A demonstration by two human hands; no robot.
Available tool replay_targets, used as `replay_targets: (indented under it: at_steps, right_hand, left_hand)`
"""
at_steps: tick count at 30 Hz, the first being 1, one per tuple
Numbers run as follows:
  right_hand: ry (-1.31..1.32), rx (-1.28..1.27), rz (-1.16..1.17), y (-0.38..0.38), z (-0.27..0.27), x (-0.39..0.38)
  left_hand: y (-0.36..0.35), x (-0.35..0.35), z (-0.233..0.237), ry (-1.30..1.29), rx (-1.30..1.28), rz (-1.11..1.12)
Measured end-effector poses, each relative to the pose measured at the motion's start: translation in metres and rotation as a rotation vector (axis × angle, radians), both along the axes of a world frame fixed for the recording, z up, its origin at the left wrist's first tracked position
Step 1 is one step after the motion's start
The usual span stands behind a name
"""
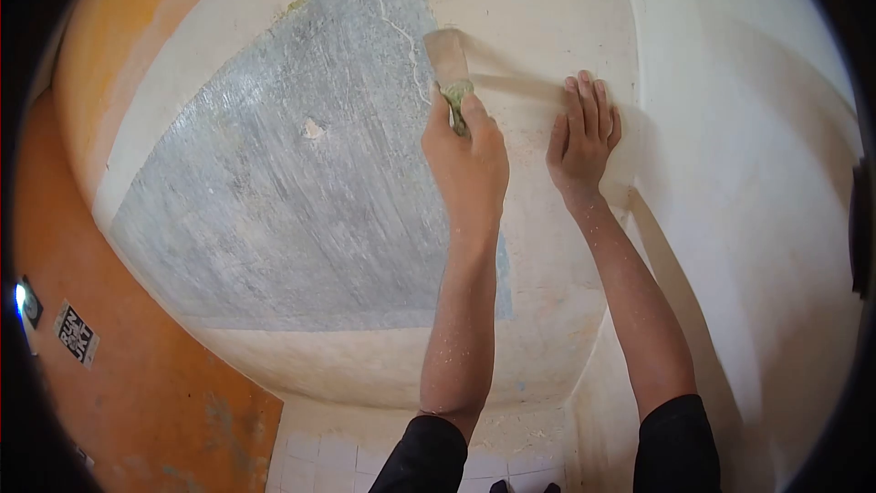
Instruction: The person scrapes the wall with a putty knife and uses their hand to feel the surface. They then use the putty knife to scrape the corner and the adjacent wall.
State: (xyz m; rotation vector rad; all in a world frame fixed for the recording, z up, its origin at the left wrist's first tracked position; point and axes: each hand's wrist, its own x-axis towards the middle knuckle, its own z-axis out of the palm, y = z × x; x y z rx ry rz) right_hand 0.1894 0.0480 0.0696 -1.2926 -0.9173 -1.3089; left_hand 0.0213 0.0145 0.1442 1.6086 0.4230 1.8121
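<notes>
My left hand (465, 151) is closed around the green handle of a putty knife (447, 57). The knife's broad blade points up and lies against or close to the wall, at the right edge of a grey-blue patch (292, 164). A thin pale crack or line (394, 26) runs down the patch just left of the blade. To the right, my right hand (586, 141) rests on the cream wall (538, 18) with its fingers stretched upward. Pale specks dot both forearms.
An orange wall (155, 356) with a black-and-white sticker (76, 334) stands at the left. A white wall (730, 128) meets the cream one at the right. Below are floor tiles (319, 467) with pale debris near the wall's foot.
</notes>
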Motion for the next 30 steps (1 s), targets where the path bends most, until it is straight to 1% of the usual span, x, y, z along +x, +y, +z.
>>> replay_targets:
  at_steps: [3,6,9,12,15,19,21,22,24,25,27,28,30]
  right_hand:
    - [0.003,0.015,0.022,-0.001,0.003,0.002]
    - [-0.014,0.004,0.017,0.001,0.001,0.001]
    - [-0.018,0.002,0.002,-0.001,0.000,0.003]
    - [-0.016,-0.001,0.032,-0.001,0.002,0.002]
    - [0.000,-0.016,0.044,-0.001,-0.001,0.000]
    - [-0.016,-0.003,0.062,-0.002,0.001,0.004]
    - [-0.013,-0.016,0.081,-0.002,-0.001,0.001]
    - [-0.015,-0.023,0.068,-0.002,-0.001,0.001]
    - [-0.025,-0.021,0.050,-0.003,0.000,0.002]
    - [-0.018,-0.024,0.052,-0.002,-0.001,0.002]
    - [-0.018,-0.030,0.053,-0.003,0.003,0.003]
    - [-0.020,-0.029,0.050,-0.003,0.003,0.003]
    - [-0.014,-0.029,0.051,-0.004,-0.001,0.000]
  left_hand:
    - [-0.004,0.003,0.002,-0.044,-0.052,-0.029]
    - [-0.009,0.004,0.022,-0.051,-0.045,-0.053]
    - [-0.012,0.005,0.011,-0.082,-0.088,-0.059]
    - [-0.004,0.011,0.025,-0.091,-0.037,-0.090]
    - [-0.006,0.016,0.029,-0.139,-0.069,-0.099]
    - [-0.010,0.013,0.037,-0.114,-0.073,-0.091]
    - [-0.017,0.010,0.046,-0.126,-0.143,-0.119]
    - [-0.014,0.010,0.041,-0.125,-0.145,-0.114]
    - [-0.009,0.014,0.036,-0.151,-0.055,-0.054]
    - [-0.004,0.016,0.040,-0.154,-0.047,-0.060]
    - [0.003,0.017,0.058,-0.149,-0.026,-0.157]
    - [0.005,0.018,0.062,-0.150,-0.032,-0.154]
    - [0.005,0.021,0.069,-0.191,0.003,-0.059]
